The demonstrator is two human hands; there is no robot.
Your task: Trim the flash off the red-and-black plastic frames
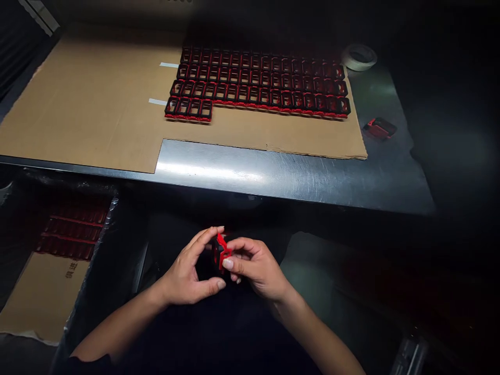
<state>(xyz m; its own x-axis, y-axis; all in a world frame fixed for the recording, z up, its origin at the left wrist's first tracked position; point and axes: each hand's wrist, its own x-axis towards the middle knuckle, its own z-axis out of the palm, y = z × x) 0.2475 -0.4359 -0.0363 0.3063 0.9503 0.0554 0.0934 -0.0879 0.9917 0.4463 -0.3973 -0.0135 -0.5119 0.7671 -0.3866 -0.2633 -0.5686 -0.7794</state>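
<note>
Head-worn view, facing forward and down, above the red-and-black frame (221, 252)

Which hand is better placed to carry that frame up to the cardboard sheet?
Right, probably: the right hand has the red-and-black frame in a firm-looking pinch, while the left hand curves open beside it, with loose contact at most.

Frame rows (258, 83) on cardboard (89, 104); tape roll (358, 57) right; probably bin (97, 260) lower left.
</note>
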